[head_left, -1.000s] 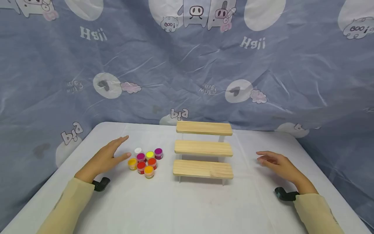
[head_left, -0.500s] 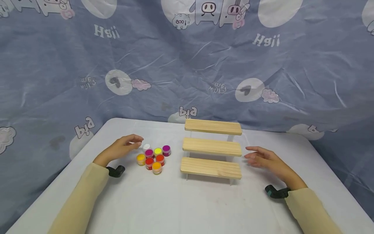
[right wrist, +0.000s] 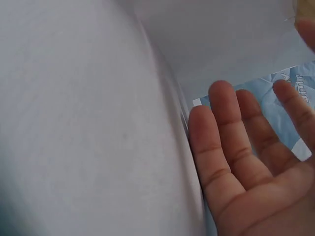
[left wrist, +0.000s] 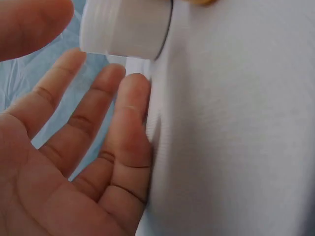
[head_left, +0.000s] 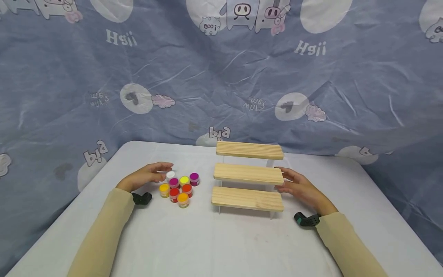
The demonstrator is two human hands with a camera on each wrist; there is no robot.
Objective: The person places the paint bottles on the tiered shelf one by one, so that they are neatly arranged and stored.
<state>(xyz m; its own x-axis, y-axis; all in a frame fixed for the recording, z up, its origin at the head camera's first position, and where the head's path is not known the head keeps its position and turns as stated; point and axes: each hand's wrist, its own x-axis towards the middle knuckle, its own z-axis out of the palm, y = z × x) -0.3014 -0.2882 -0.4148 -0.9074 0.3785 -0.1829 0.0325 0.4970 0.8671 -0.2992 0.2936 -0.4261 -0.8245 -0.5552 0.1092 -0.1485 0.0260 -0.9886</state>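
My left hand point(head_left: 144, 177) reaches in at the left of a cluster of small paint jars, beside the jar with the white lid point(head_left: 170, 175). In the left wrist view the white jar point(left wrist: 128, 29) is near the thumb and fingertips, with no firm hold visible. My right hand point(head_left: 302, 189) is at the right end of a three-step wooden stand point(head_left: 248, 174), its fingers spread loosely by the middle board. In the right wrist view its fingers point(right wrist: 226, 128) are extended close to the stand's clear side panel point(right wrist: 221, 44); whether they touch it I cannot tell.
Beside the white jar stand a magenta jar point(head_left: 174, 182), a yellow jar point(head_left: 184, 181), a purple jar point(head_left: 194, 178), red jars point(head_left: 174, 194) and orange-yellow jars point(head_left: 183, 199). A white cloth covers the table point(head_left: 207, 242). Behind it hangs a blue-grey printed curtain point(head_left: 194, 77).
My left hand has moved right to the white jar, its fingers drawing closer together. The right hand has come leftward to the stand's right end. Jars and stand keep their arrangement; the head view shifted slightly.
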